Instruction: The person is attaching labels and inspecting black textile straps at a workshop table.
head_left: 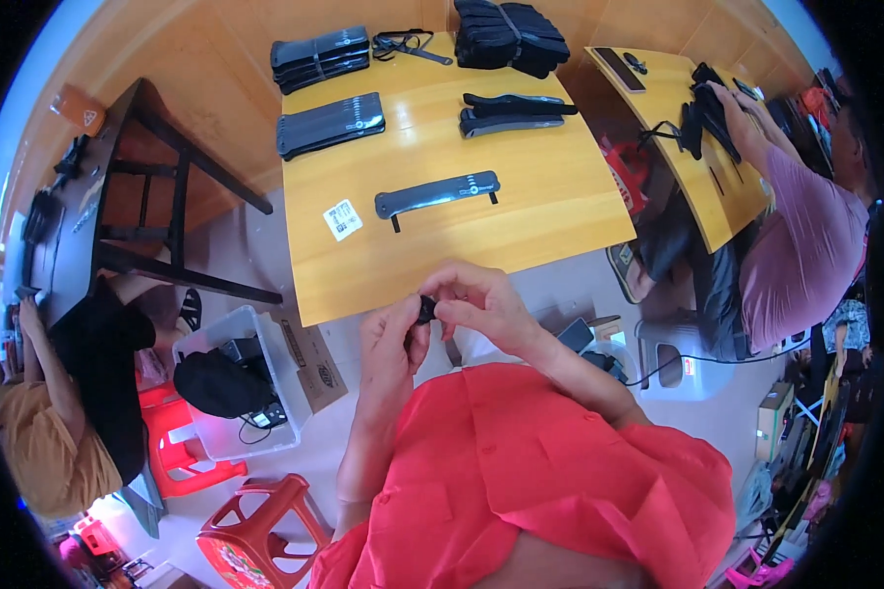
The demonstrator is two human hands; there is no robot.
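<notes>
Your left hand (389,339) and right hand (481,304) pinch a small black piece (426,311) between nearly closed fingertips, by the near edge of the yellow table (530,231), where a flat dark strap (437,194) lies near a white label (343,220)

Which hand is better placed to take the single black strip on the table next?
Probably the right hand: it sits farther forward, nearer the black strip than the left hand. Both are at a small black piece, though.

White label (343,220) on yellow table (403,277) — print illegible
</notes>
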